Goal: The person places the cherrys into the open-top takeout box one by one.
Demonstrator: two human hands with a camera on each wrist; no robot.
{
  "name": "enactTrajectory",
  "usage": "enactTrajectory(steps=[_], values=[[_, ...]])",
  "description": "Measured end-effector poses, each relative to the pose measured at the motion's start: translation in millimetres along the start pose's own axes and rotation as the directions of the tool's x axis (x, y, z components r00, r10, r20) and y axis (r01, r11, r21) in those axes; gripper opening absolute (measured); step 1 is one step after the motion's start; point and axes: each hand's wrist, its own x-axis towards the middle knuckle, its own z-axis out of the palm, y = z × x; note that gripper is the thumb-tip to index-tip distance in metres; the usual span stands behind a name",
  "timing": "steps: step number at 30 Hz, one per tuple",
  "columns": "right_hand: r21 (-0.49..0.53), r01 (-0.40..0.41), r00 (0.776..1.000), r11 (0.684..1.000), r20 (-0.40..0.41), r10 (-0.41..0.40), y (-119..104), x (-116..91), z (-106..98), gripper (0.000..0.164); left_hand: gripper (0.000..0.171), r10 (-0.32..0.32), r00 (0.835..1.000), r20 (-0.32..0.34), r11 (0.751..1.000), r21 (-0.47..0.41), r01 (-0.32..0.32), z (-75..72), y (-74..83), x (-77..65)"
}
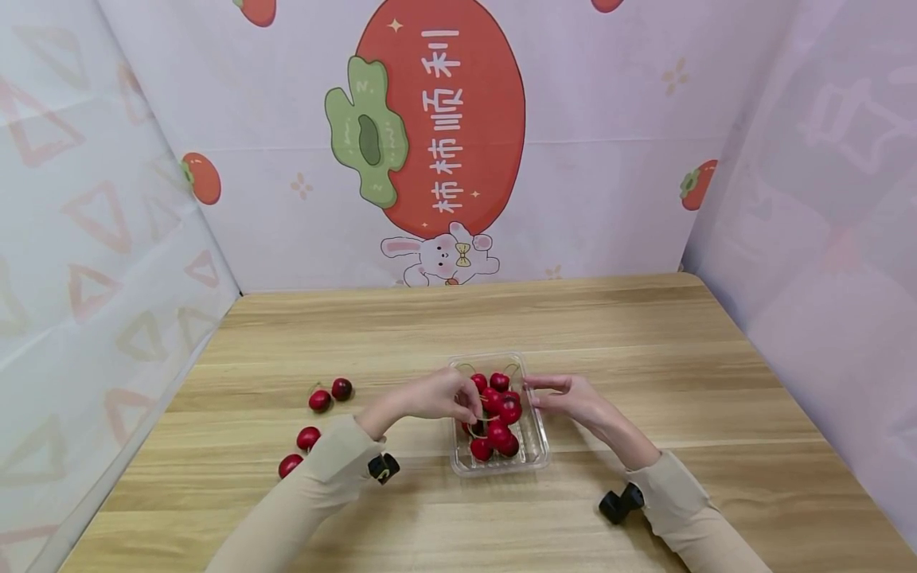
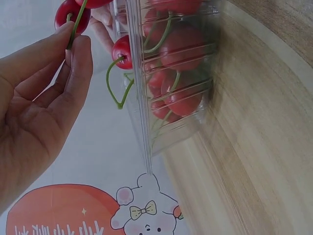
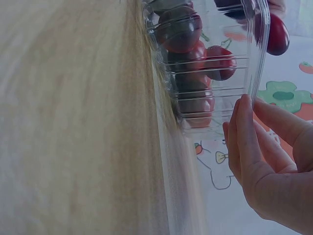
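A clear plastic box holding several red cherries stands on the table between the two hands. Over its left side, my left hand pinches a green cherry stem between thumb and fingers. In the left wrist view, a dark red cherry hangs right at those fingertips, with another partly cut off above. My right hand holds the box's right rim with its fingertips, thumb and fingers nearly straight. One cherry pokes over the rim, its bent stem outside the box.
Left of the box, several loose cherries lie on the wooden table; the left forearm partly covers that side. Behind the table's back edge hangs a printed cloth, with further cloth at both sides.
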Motion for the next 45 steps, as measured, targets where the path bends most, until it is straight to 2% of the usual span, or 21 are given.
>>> enactTrajectory(steps=[8,16,33,45], values=[[0.0,0.014,1.0,1.0,0.021,-0.014,1.0,0.7,-0.8,0.047,0.004,-0.03,0.999,0.024,0.999,-0.019,0.031,6.1,-4.3,3.9],[0.024,0.022,0.999,0.999,0.038,-0.023,-0.1,-0.2,-0.7,0.049,0.004,-0.055,0.998,0.032,0.998,-0.003,0.055,8.9,-5.1,5.3],[-0.01,0.012,1.0,1.0,0.025,-0.012,0.1,-0.4,-0.5,0.047,0.008,-0.126,0.99,0.066,0.991,0.048,0.122,18.3,-7.3,8.2],[-0.015,-0.008,1.0,1.0,0.003,0.008,-0.7,-0.3,0.1,0.046,0.008,-0.102,0.994,0.049,0.992,0.084,0.098,21.1,-7.8,8.2]])
